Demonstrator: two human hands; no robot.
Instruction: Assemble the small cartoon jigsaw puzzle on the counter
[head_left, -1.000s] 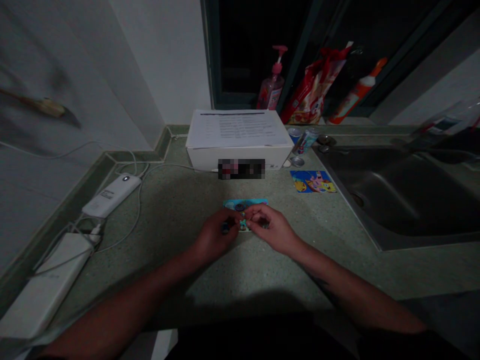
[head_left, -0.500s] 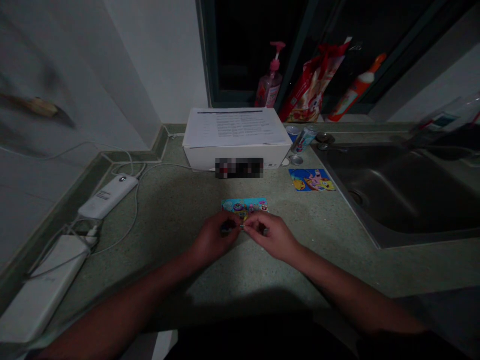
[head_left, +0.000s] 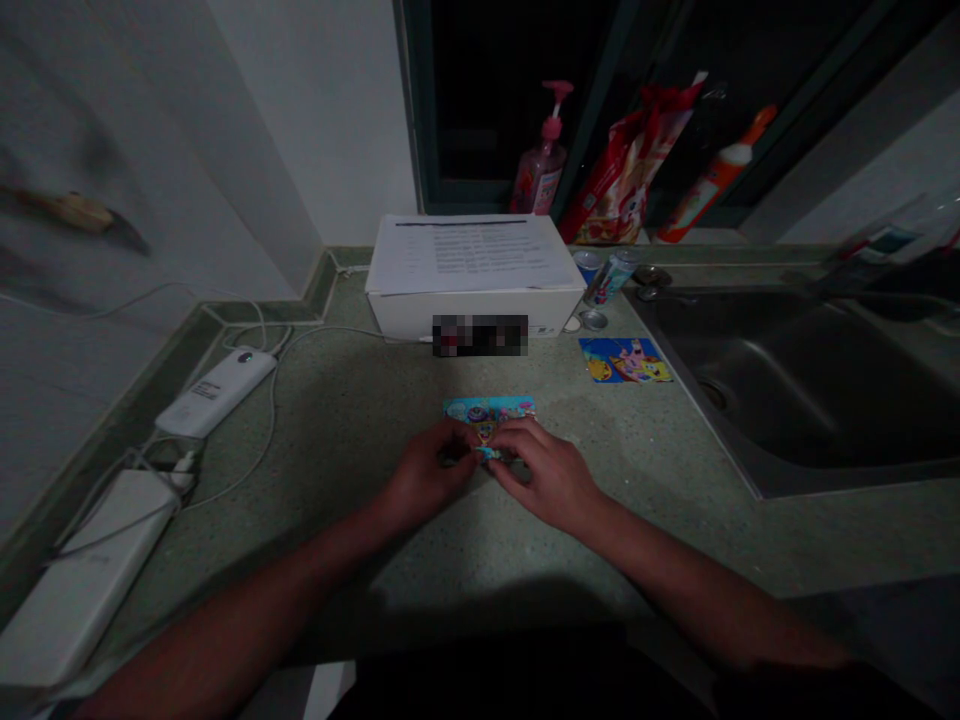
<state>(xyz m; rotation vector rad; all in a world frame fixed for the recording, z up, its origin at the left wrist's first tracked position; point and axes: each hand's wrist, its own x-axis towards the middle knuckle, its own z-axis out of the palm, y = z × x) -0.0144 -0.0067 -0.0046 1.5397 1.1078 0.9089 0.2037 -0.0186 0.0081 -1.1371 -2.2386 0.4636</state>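
Green speckled worktop (head_left: 337,430) fills the middle of the frame, and two bare forearms reach in from the bottom corners. At lower centre, the left hand (head_left: 427,475) and right hand (head_left: 547,475) nearly meet. The right hand's grip is a narrow pinch on a small teal piece (head_left: 488,453), too small to identify. The left hand's grip is curled and narrow, but what it holds is hidden. The piece sits just above the worktop, at the near edge of a colourful printed card (head_left: 487,410) lying flat.

Upper right of the card lies a blue cartoon card (head_left: 625,360). Further up stands a white box (head_left: 472,315) topped with printed paper. Behind it, on the sill, are a pink pump bottle (head_left: 544,165) and a red bag (head_left: 626,170). A steel sink (head_left: 795,390) fills the right side. Two white power banks (head_left: 217,392) with cables lie along the left wall.
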